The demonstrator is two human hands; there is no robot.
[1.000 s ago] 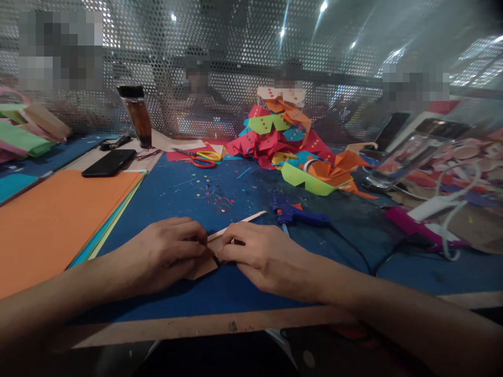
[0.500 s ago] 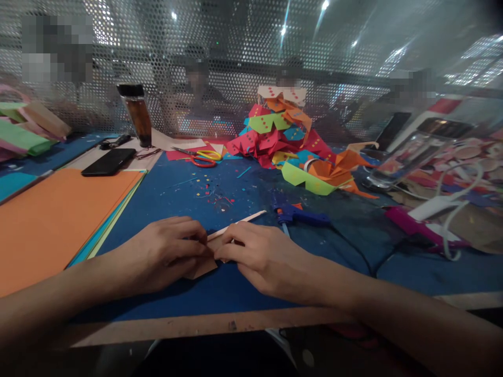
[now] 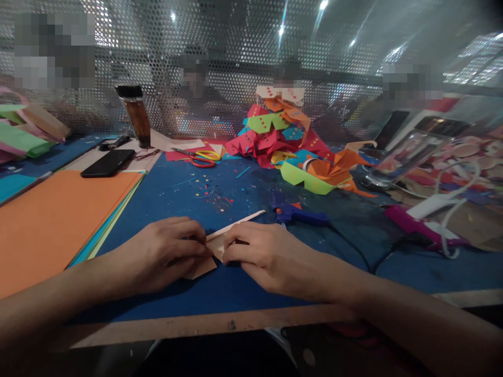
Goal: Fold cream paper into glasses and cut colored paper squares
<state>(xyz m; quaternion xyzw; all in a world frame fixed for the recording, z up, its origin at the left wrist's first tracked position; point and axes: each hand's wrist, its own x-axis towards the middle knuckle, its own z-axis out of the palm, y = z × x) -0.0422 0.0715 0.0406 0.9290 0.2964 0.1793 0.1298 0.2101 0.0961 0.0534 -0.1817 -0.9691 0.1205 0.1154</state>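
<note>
A light tan folded piece of paper (image 3: 203, 268) lies low over the blue table, between my two hands. My left hand (image 3: 165, 254) is closed on its left side, fingers curled over it. At the right, my right hand (image 3: 265, 256) pinches the paper with thumb and fingertips. Beyond the fingers a narrow pale strip (image 3: 239, 222) slants up to the right; whether it is joined to the paper is hidden. Just past my right hand lies a blue glue gun (image 3: 301, 213) with its cord running right.
Orange sheets (image 3: 74, 209) are stacked at left, under a black phone (image 3: 108, 163). Scissors (image 3: 202, 158) and a dark bottle (image 3: 135, 116) stand farther back. Colourful paper masks (image 3: 271, 131) are piled at the back; a clear bottle (image 3: 408, 152) and a magenta glue gun (image 3: 424, 228) are at right.
My right hand has shifted slightly right along the paper, baring more of it between the hands. My left hand stays in place.
</note>
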